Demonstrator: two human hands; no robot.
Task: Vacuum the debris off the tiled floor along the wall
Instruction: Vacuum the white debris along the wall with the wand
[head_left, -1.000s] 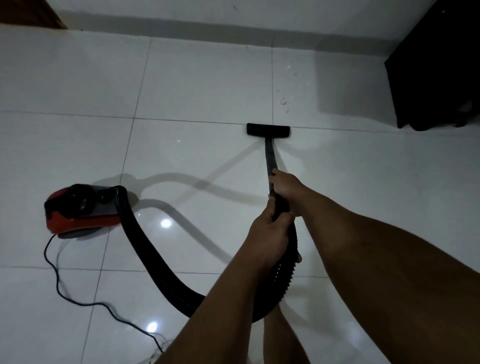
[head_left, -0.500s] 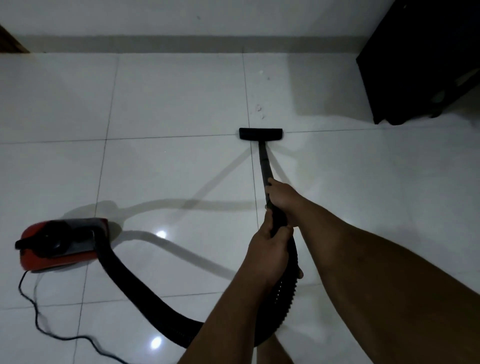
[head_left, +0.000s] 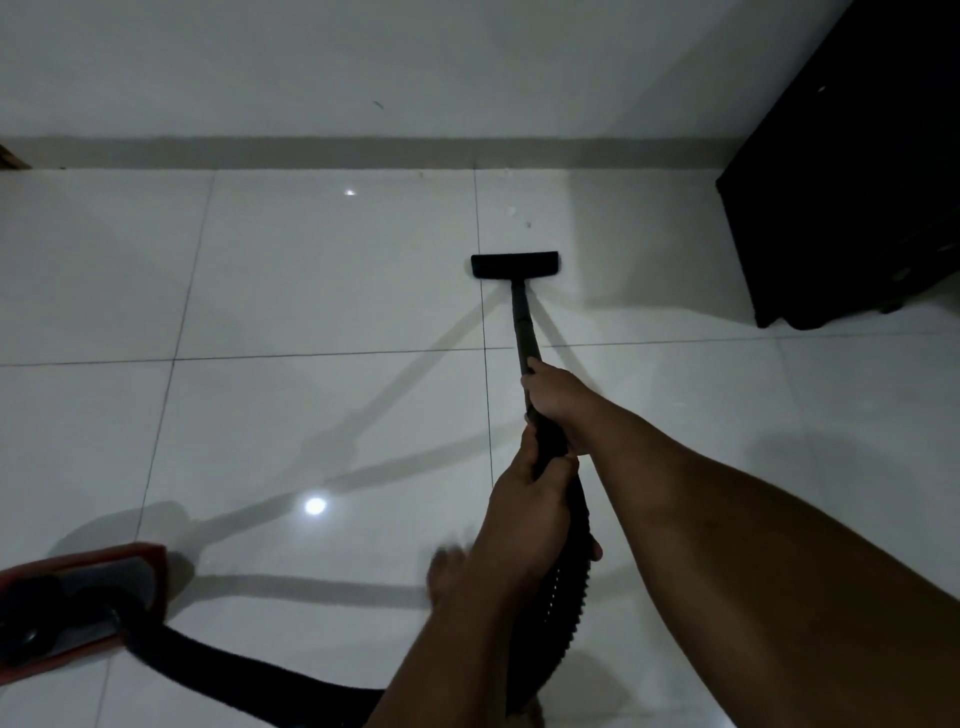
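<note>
A black vacuum wand (head_left: 521, 322) ends in a flat black floor head (head_left: 514, 265) resting on the white tiled floor (head_left: 311, 291), short of the wall. My right hand (head_left: 558, 400) grips the wand higher up its shaft. My left hand (head_left: 530, 512) grips it lower, where the ribbed black hose (head_left: 563, 597) begins. Small bits of debris (head_left: 519, 218) lie on the tile just beyond the floor head, toward the skirting (head_left: 363, 151).
The red and black vacuum body (head_left: 78, 597) sits at the lower left, its hose curving across the bottom. A dark cabinet (head_left: 852, 197) stands against the wall at the right. A foot (head_left: 449, 569) shows below my left arm.
The floor head has advanced across the tile joint toward the wall and debris. The view has shifted forward, so the vacuum body now sits lower and further left.
</note>
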